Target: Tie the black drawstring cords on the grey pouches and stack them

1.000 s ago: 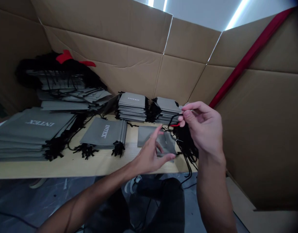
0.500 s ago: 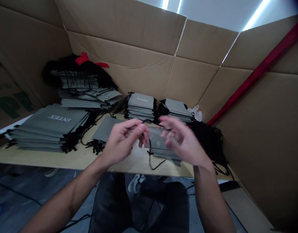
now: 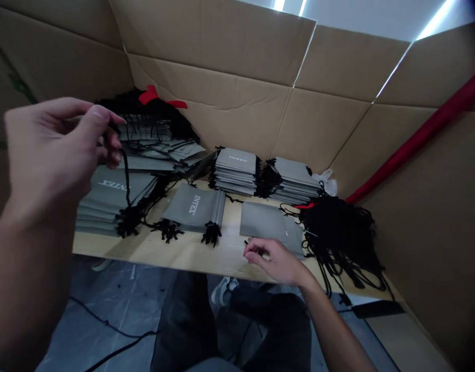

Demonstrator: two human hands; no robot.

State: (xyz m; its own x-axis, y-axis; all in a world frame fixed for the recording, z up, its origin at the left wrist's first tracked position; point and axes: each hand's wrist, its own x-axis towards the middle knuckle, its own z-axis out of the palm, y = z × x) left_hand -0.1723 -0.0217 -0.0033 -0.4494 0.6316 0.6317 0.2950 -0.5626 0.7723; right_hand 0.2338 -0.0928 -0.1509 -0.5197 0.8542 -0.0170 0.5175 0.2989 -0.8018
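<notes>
- The left hand (image 3: 51,150) was raised at the far left, its fingers (image 3: 96,114) pinched narrow around a black cord (image 3: 127,181), which hung from them toward the knotted ends of a stack below.
- Below and partly behind the left fingers lay the large INTEX stack (image 3: 106,199), gray pouches lying flat on one another; their insides were hidden.
- Beyond the left fingers rose the loose heap (image 3: 150,147) of gray pouches, topped with black cords and red strips (image 3: 148,95).
- Between the two hands' fingers, on the bench (image 3: 152,250), sat the middle INTEX stack (image 3: 191,206), its pouches flat and its knotted cord ends toward the near edge.
- Farther back, beyond the right fingers and to their left, stood the rear INTEX stack (image 3: 235,170), with black cord ends along both sides.
- Just beyond the right fingers lay the flat gray pouches (image 3: 263,219), overlapping; whether they held anything could not be told.
- The right hand (image 3: 276,261) was low over the bench's near edge, fingers curled and narrow; whether they gripped anything could not be told.
- Well beyond the right fingers stood the rear right stack (image 3: 294,178), a crumpled white plastic bag (image 3: 328,185) beside it.
- To the right of the right fingers spread the black cord bundle (image 3: 338,227), its loops trailing over the bench.
</notes>
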